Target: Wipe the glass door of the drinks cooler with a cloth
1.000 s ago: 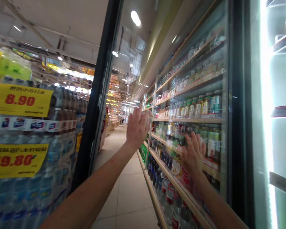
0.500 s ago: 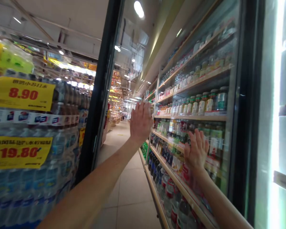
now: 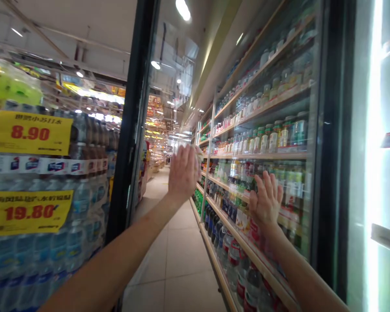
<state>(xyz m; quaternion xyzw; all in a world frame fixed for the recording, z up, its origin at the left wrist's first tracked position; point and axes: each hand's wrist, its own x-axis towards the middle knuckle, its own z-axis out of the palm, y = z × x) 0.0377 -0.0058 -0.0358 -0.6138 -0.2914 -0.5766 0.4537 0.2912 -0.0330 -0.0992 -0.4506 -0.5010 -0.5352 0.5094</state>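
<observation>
A glass door (image 3: 182, 117) in a dark frame stands open before me. My left hand (image 3: 183, 173) lies flat against the glass, its fingers stretched upward and close together. Under it, a pale crumpled cloth (image 3: 199, 154) shows past the fingers' right edge; most of it is hidden by the hand. My right hand (image 3: 266, 197) is on the same pane, lower and to the right. Its fingers are spread and nothing is in them.
Shelves of bottles and jars (image 3: 273, 138) show through the glass. Stacked packs of bottled water (image 3: 45, 251) with yellow price signs (image 3: 29, 132) stand at left. A lit cooler interior (image 3: 380, 182) is at far right. The tiled aisle floor (image 3: 178, 247) runs ahead below.
My left hand has shifted a little left and slightly down on the glass. My right hand stays in nearly the same spot, fingers still spread. The view has turned slightly.
</observation>
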